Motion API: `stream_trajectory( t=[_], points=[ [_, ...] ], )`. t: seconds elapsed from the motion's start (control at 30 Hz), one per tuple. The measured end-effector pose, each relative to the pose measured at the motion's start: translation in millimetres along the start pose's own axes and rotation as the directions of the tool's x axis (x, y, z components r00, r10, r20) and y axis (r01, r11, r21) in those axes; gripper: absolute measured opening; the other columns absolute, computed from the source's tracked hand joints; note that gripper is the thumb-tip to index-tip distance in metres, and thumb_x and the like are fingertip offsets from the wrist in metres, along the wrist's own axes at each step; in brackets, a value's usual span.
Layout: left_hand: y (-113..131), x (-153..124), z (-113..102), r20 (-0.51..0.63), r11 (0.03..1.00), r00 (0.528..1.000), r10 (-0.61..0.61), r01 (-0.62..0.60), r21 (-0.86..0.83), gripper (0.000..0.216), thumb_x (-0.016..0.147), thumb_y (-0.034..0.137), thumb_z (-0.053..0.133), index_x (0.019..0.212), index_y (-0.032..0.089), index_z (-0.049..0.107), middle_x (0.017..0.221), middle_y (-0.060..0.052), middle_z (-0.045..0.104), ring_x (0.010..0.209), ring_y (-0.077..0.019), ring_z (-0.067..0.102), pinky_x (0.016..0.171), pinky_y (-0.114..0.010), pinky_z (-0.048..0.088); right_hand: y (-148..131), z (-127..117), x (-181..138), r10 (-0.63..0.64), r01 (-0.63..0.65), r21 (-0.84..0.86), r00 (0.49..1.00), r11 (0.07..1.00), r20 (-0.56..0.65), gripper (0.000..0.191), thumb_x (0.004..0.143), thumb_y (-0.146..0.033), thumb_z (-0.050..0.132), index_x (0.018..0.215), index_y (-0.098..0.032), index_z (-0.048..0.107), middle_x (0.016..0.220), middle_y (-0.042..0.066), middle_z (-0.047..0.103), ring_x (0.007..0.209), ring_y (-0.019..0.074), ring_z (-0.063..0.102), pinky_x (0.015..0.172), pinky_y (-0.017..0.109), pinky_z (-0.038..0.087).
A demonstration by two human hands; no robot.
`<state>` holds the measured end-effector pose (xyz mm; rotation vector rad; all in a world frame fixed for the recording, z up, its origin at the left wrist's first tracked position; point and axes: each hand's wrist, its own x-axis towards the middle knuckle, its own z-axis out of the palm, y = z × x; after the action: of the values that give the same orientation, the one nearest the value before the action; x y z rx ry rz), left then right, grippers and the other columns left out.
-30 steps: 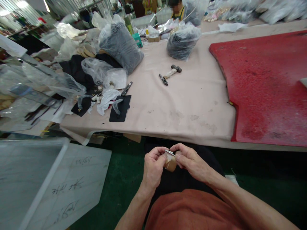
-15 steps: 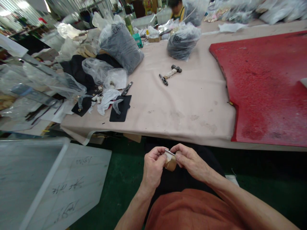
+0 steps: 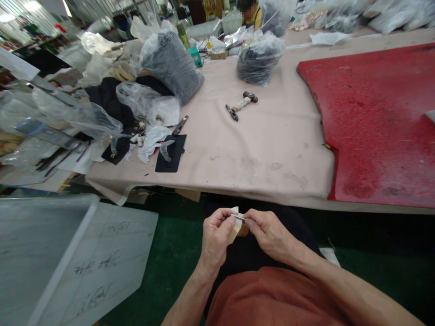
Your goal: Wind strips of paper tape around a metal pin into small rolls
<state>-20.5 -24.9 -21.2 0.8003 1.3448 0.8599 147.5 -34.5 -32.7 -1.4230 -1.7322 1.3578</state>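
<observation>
Above my lap, my left hand (image 3: 215,233) pinches a slim silver metal piece (image 3: 238,218) near one end, along with a cream strip (image 3: 234,233) that looks like masking tape. The strip stands up above the metal and hangs below it. My right hand (image 3: 268,230) is closed on the metal's other end with thumb and forefinger. Between the hands, behind the strip, shows a tan rounded thing (image 3: 243,231), perhaps the tape's roll; which fingers support it is hidden.
A hammer (image 3: 242,104) lies on the covered table (image 3: 251,140). A red board (image 3: 380,131) covers its right side. Black flat pieces (image 3: 176,158), a cutter knife (image 3: 180,125) and plastic bags (image 3: 173,63) are at left. A pale bin (image 3: 125,253) stands beside me. A person (image 3: 250,16) sits across.
The cream strip has turned and now shows above and below the metal piece. The tan rounded thing is more covered. My right hand has shifted slightly, its fingers now on the metal's end.
</observation>
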Motion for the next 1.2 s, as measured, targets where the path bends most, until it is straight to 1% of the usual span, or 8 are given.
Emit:
stream_trajectory(
  t=[0.13, 0.3, 0.47, 0.7, 0.8, 0.97, 1.1, 1.2],
  points=[
    [-4.9, -0.1, -1.9, 0.018, 0.999, 1.000, 0.015, -0.015, 0.030, 0.016, 0.079, 0.025, 0.065, 0.089, 0.014, 0.065, 0.079, -0.001, 0.068, 0.069, -0.0093, 0.058, 0.064, -0.020, 0.047, 3.5, 4.1, 0.1, -0.021, 0.019, -0.033, 0.999, 0.999, -0.042, 0.031, 0.098, -0.030, 0.037, 0.084, -0.016, 0.061, 0.076, 0.001, 0.060, 0.068, 0.0118, 0.051, 0.064, 0.028, 0.034],
    [-4.8, -2.2, -3.0, 0.043, 0.997, 0.997, 0.057, -0.059, 0.044, 0.010, 0.078, 0.020, 0.064, 0.087, 0.015, 0.065, 0.076, 0.000, 0.065, 0.068, -0.0079, 0.056, 0.064, -0.019, 0.045, 3.9, 7.4, 0.3, -0.048, 0.050, 0.024, 0.995, 0.998, -0.091, 0.024, 0.096, -0.026, 0.044, 0.086, -0.017, 0.064, 0.075, 0.000, 0.061, 0.067, 0.0100, 0.052, 0.064, 0.026, 0.036],
    [-5.3, -2.5, -2.6, 0.045, 1.000, 0.999, 0.016, -0.016, -0.014, 0.023, 0.080, 0.035, 0.071, 0.086, 0.014, 0.065, 0.076, -0.001, 0.065, 0.067, -0.0079, 0.055, 0.063, -0.019, 0.045, 5.6, 8.0, -0.1, -0.067, 0.072, 0.041, 0.992, 0.997, -0.107, 0.023, 0.095, -0.023, 0.045, 0.084, -0.017, 0.063, 0.074, 0.000, 0.061, 0.065, 0.0097, 0.052, 0.063, 0.026, 0.037],
    [-8.0, -1.9, -0.5, -0.035, 0.992, 0.999, 0.022, -0.017, 0.129, 0.025, 0.084, 0.039, 0.067, 0.081, 0.014, 0.062, 0.071, 0.002, 0.059, 0.064, -0.0067, 0.051, 0.059, -0.019, 0.041, 11.3, 9.8, -3.3, -0.102, 0.096, -0.051, 0.987, 0.994, -0.124, 0.017, 0.093, -0.020, 0.047, 0.087, -0.018, 0.062, 0.078, -0.001, 0.063, 0.068, 0.0096, 0.054, 0.064, 0.025, 0.037],
    [-6.9, -1.7, -2.7, 0.007, 0.993, 1.000, -0.004, 0.003, 0.121, 0.027, 0.084, 0.041, 0.067, 0.085, 0.014, 0.064, 0.074, 0.002, 0.061, 0.067, -0.0073, 0.051, 0.061, -0.020, 0.041, 11.9, 8.7, -2.6, -0.130, 0.123, -0.061, 0.982, 0.991, -0.138, 0.015, 0.093, -0.019, 0.047, 0.088, -0.018, 0.061, 0.078, -0.002, 0.063, 0.067, 0.0090, 0.054, 0.063, 0.024, 0.038],
    [-4.6, 0.3, -8.4, 0.157, 0.977, 0.987, -0.042, 0.008, 0.212, 0.037, 0.089, 0.049, 0.060, 0.093, 0.013, 0.070, 0.083, -0.004, 0.067, 0.076, -0.0118, 0.056, 0.070, -0.025, 0.044, 11.9, 6.0, -2.7, -0.130, 0.124, -0.058, 0.985, 0.991, -0.115, 0.018, 0.095, -0.023, 0.046, 0.088, -0.018, 0.061, 0.080, -0.001, 0.065, 0.070, 0.0103, 0.057, 0.065, 0.025, 0.039],
    [-4.0, 1.2, -10.3, 0.181, 0.967, 0.980, -0.080, 0.032, 0.253, 0.041, 0.089, 0.052, 0.059, 0.093, 0.012, 0.069, 0.080, -0.003, 0.063, 0.071, -0.0107, 0.052, 0.065, -0.024, 0.041, 11.5, 4.9, -3.2, -0.095, 0.084, -0.102, 0.989, 0.991, -0.111, 0.020, 0.095, -0.025, 0.044, 0.089, -0.018, 0.062, 0.077, 0.000, 0.064, 0.068, 0.0120, 0.057, 0.063, 0.027, 0.038],
    [-4.0, 0.8, -10.5, 0.200, 0.957, 0.979, -0.045, -0.015, 0.289, 0.036, 0.090, 0.047, 0.057, 0.091, 0.013, 0.066, 0.078, -0.002, 0.061, 0.072, -0.0106, 0.051, 0.066, -0.024, 0.042, 9.6, 4.0, -2.3, -0.060, 0.054, -0.084, 0.996, 0.995, -0.072, 0.025, 0.096, -0.028, 0.041, 0.088, -0.017, 0.062, 0.077, 0.001, 0.065, 0.067, 0.0127, 0.057, 0.063, 0.027, 0.038]
  ],
)
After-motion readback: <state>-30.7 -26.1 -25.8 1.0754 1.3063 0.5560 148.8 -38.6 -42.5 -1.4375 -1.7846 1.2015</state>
